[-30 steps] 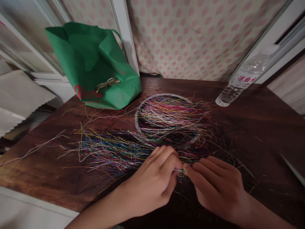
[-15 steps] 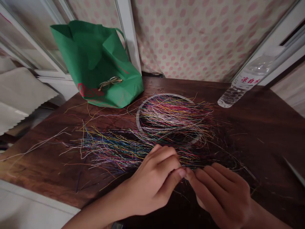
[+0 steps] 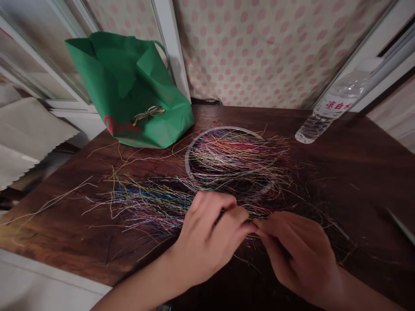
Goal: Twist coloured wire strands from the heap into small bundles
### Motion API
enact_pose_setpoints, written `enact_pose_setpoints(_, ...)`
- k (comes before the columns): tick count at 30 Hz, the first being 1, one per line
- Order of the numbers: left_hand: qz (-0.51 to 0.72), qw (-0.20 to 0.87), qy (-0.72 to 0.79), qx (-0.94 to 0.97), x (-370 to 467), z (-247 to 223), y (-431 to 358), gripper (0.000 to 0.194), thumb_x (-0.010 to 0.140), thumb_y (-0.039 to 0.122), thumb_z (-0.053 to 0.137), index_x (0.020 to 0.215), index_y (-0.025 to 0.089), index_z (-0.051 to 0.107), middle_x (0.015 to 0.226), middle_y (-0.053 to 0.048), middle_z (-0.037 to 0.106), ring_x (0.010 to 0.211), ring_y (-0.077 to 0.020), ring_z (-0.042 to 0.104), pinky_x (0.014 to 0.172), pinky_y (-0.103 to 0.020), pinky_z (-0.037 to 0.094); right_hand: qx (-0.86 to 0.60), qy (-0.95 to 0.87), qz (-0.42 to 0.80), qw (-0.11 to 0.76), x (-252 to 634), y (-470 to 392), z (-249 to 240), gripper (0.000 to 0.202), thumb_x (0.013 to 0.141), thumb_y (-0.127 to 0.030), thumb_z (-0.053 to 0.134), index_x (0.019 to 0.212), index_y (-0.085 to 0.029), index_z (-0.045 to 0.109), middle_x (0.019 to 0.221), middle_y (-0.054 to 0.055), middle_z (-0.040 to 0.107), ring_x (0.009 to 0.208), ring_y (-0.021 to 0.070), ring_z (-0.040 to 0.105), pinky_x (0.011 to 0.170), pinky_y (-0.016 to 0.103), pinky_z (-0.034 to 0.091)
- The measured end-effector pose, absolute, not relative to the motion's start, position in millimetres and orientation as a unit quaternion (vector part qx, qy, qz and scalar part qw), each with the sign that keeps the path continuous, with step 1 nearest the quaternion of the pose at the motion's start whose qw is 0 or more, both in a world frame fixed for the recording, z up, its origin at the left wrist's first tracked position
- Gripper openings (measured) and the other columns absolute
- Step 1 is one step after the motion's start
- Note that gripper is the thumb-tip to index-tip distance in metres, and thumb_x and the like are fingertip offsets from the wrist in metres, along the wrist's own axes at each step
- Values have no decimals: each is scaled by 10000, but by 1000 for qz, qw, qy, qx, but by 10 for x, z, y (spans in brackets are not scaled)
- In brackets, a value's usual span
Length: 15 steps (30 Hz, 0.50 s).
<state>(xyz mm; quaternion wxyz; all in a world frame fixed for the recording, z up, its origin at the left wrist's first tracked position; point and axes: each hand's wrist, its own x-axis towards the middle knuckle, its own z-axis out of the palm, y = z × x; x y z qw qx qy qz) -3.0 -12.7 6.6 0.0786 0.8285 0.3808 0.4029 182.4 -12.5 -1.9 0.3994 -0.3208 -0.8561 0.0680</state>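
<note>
My left hand (image 3: pixel 210 229) is closed in a pinch, its fingertips meeting those of my right hand (image 3: pixel 298 250), which is pinched shut too. Whatever lies between the fingertips is too small and too covered to make out. Just beyond both hands spreads a loose bundle of thin coloured wires (image 3: pixel 152 201), blue, yellow, white and red; my left hand hides part of it. Behind that, a second pile of thin wires (image 3: pixel 233 151), mostly pink, red and white, lies across a round grey-rimmed piece (image 3: pixel 187 160).
A green bag (image 3: pixel 152 125) stands at the back left with eyeglasses (image 3: pixel 149 113) on its front. A clear water bottle (image 3: pixel 333 103) stands at the back right. Stray white wires (image 3: pixel 61 196) trail over the dark wooden table (image 3: pixel 74 233). A flat thin object (image 3: pixel 400 224) lies at right.
My left fingers have curled and shifted, and the hands still meet at the fingertips. My right hand has moved slightly up and left. The wire piles look unchanged.
</note>
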Motion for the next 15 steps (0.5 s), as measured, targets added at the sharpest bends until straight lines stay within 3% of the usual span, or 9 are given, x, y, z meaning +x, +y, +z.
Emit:
enact_pose_setpoints(3, 386, 11, 344, 856, -39, 56, -130, 189, 837, 84, 586, 1012, 153, 588, 911, -51, 616, 860, -180, 524, 784, -346, 412, -352, -833, 103, 414, 1833, -147, 7, 180, 844, -11, 495, 763, -165, 540, 604, -4, 581, 500, 114, 502, 472, 257, 373)
enact_pose_setpoints(8, 372, 16, 338, 864, -33, 31, -132, 272, 849, 51, 552, 1108, 125, 589, 923, -62, 641, 875, -184, 528, 796, -354, 402, -353, -838, 82, 408, 1849, -161, 4, 165, 841, -5, 495, 784, -147, 554, 642, 21, 619, 526, 121, 529, 487, 261, 391)
enact_pose_setpoints(12, 377, 116, 366, 843, -7, 43, -147, 196, 854, 47, 552, 1011, 152, 603, 882, -54, 598, 828, -176, 504, 739, -340, 421, -293, -880, -50, 371, 1881, -130, 11, 143, 857, -11, 469, 856, -80, 594, 575, 31, 596, 505, 144, 509, 493, 299, 389)
enact_pose_setpoints(15, 341, 248, 379, 824, 1, 94, -145, 152, 889, 48, 490, 952, 161, 572, 879, -43, 548, 847, -163, 494, 787, -331, 432, -242, -905, -133, 323, 1913, -101, 64, 221, 910, -58, 399, 878, -58, 617, 605, 63, 647, 494, 154, 530, 498, 320, 388)
